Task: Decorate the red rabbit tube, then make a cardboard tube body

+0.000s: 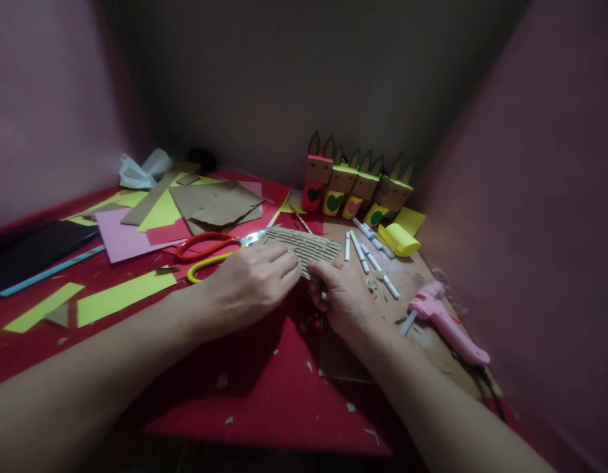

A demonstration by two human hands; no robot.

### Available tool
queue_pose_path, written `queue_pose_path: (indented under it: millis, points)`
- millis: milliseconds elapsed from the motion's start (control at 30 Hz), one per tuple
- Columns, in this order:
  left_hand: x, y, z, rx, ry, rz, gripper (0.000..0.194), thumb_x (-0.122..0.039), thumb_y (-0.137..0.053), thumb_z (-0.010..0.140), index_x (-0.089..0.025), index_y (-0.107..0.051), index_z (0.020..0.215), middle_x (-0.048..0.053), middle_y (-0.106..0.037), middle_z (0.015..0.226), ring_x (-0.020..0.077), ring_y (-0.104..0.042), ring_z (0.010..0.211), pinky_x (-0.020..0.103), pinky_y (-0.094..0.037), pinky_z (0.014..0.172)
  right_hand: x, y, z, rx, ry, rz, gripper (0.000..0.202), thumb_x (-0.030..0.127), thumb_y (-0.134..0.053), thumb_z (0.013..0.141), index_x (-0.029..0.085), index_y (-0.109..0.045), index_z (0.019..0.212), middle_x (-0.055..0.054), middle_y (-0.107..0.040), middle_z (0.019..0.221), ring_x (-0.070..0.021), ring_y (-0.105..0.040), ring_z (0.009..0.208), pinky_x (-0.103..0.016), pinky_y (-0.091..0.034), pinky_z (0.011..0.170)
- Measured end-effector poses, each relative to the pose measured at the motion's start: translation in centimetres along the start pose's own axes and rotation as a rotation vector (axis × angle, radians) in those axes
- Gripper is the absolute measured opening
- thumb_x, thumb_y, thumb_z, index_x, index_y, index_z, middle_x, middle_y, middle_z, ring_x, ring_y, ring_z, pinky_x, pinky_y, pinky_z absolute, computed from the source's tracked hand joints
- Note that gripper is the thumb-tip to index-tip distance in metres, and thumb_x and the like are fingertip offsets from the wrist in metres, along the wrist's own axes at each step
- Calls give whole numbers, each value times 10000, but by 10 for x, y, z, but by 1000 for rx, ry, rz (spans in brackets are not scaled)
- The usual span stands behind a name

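Observation:
A piece of corrugated cardboard (306, 247), its ridged side facing up, is held between my two hands above the red-covered table. My left hand (257, 279) grips its near left edge with curled fingers; the fingertips are hidden. At the right end, my right hand (340, 292) pinches the cardboard between thumb and fingers. Just beyond my left hand lie scissors (205, 246) with one red and one yellow handle loop, their blades partly behind the cardboard. A thin pencil-like stick (300, 218) rests behind the piece.
Several rabbit-eared paper figures (333, 187) stand at the back. White markers (359, 251) and a pink glue gun (446, 322) lie on a cardboard sheet (343, 358) at right. Coloured paper (126, 295), cardboard scraps (219, 203) and a light-blue strip (52, 270) cover the left. Walls rise on both sides.

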State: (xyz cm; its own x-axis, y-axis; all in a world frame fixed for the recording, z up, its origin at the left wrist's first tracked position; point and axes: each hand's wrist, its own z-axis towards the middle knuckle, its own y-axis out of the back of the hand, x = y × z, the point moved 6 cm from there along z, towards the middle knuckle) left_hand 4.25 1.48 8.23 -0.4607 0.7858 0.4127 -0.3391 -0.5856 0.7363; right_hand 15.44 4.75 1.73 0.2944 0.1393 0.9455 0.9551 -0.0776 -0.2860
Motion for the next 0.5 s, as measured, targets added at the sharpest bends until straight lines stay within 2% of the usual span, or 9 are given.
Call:
queue_pose_path:
  millis: [133,300,400,500]
  points:
    - [0,-3,0,-1,39,6,290,-111,-425,907,-161,-562,657,48,-565,651,183,-499,617,304,-373,546,-1,-1,-1,23,11,-41,197,231,-622,627,179,-476,506,68,-463,392,-41,-358,302,-155,-195,281]
    - [19,-11,-4,-28,204,-264,267,-144,-413,935,-145,-602,746,50,-611,732,147,-548,677,254,-424,598,1,-1,-3,3,-21,3,152,242,-626,618,180,-505,552,61,-502,399,-54,-398,316,-150,-231,291]
    - [21,-12,-5,-16,196,-357,251,-148,-405,949,-147,-630,838,47,-625,769,140,-567,708,246,-441,621,2,1,-2,-16,-39,1,139,243,-616,618,185,-505,558,63,-498,389,-55,-388,306,-153,-221,287]
    - [14,-9,-3,24,134,-247,266,-126,-393,943,-144,-627,817,58,-624,767,148,-547,670,257,-418,582,1,0,-1,-14,-45,-14,141,242,-603,621,186,-499,543,61,-493,391,-55,-388,307,-157,-212,286]
